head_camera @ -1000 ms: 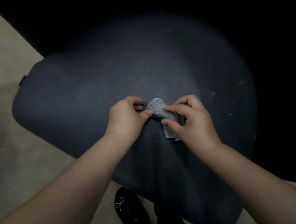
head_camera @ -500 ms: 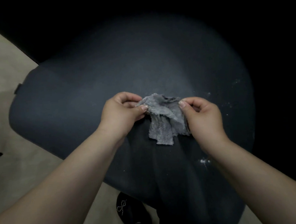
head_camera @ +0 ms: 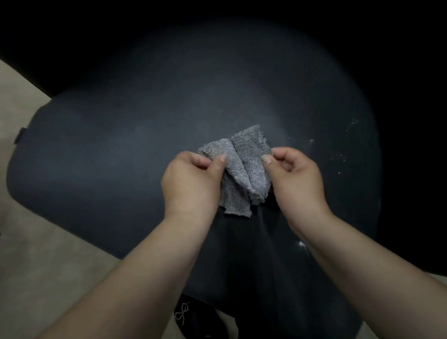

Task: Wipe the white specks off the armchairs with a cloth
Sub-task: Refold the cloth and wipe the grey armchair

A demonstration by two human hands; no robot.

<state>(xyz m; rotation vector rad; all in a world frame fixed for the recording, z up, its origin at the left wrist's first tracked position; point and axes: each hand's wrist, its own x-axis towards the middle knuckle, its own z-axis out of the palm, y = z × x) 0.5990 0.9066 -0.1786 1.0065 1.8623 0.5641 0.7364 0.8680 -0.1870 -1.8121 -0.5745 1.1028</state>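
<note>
A small grey terry cloth (head_camera: pixel 243 165) hangs between my two hands above the dark blue-grey armchair seat (head_camera: pixel 128 148). My left hand (head_camera: pixel 192 184) pinches the cloth's left edge between thumb and curled fingers. My right hand (head_camera: pixel 295 176) pinches its right edge the same way. The cloth is partly spread, with a fold down its middle. White specks (head_camera: pixel 343 150) are scattered on the seat's right side, and a brighter white smear (head_camera: pixel 301 244) sits by my right forearm.
Beige floor (head_camera: pixel 28 270) lies to the left and below the seat. A black shoe with a beaded bow (head_camera: pixel 183 314) shows under the seat's front edge. The area behind and right of the seat is dark.
Both hands pulled the bunched cloth apart, so it went from a small wad to a partly spread sheet. The hands drew slightly wider.
</note>
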